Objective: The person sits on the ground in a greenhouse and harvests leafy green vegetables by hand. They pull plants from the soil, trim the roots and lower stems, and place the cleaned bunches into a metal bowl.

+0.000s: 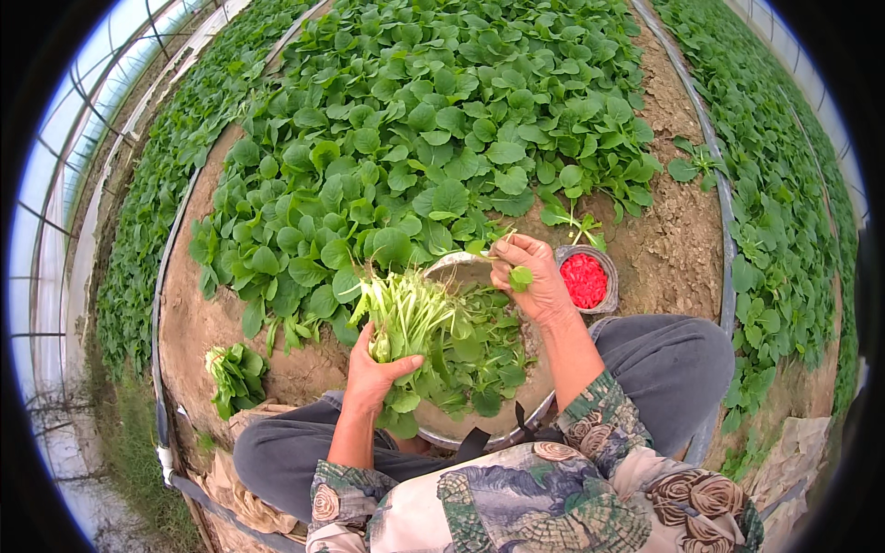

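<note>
My left hand (380, 370) holds a thick bunch of leafy greens (408, 311), its pale stems and thin roots pointing up and its leaves hanging down. My right hand (529, 276) pinches a thin stem with small green leaves (520, 278), to the right of the bunch. Below both hands a wide round basin (543, 387) stands between my legs, with loose leaves and small plants (487, 373) in it. A small round container (610, 276) full of red strips or bands (583, 280) stands on the soil just right of my right hand.
A dense bed of leafy greens (442, 131) grows in front of me. Another bunch of greens (236, 379) lies on the soil at the left. Dark hoses (727, 228) run along both sides of the bed. A loose plant (698, 164) lies on the soil at the right.
</note>
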`<act>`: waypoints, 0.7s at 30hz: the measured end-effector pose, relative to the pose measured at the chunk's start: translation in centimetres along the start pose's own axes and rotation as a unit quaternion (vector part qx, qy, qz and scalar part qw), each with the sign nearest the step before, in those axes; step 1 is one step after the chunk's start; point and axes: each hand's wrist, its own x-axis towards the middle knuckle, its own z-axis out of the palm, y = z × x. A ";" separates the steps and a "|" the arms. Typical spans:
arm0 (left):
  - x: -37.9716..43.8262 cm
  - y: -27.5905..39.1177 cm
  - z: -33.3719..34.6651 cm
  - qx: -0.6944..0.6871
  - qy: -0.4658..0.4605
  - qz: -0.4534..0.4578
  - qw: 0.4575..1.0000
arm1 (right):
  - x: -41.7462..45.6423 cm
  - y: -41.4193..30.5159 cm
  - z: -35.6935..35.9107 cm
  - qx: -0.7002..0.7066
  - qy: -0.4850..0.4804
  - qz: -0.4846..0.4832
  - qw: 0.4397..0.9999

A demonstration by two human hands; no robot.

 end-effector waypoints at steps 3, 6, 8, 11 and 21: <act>0.3 0.3 -0.3 -0.075 -0.010 -0.020 0.997 | -0.6 0.0 -1.7 0.028 -0.030 0.109 0.993; 0.2 0.0 -0.7 -0.121 -0.001 -0.005 0.993 | -0.3 5.1 -4.6 -0.523 -0.012 0.017 0.852; -0.1 0.3 -0.6 -0.159 0.002 0.003 0.987 | -0.5 6.9 -4.0 -0.668 0.071 -0.150 0.725; -0.3 -0.5 -1.6 -0.181 -0.009 0.012 0.983 | -1.0 1.5 2.7 -0.259 0.080 0.010 0.962; -0.1 -0.1 -1.1 -0.213 -0.057 -0.025 0.975 | -3.5 0.9 6.2 -0.571 -0.073 -0.203 0.792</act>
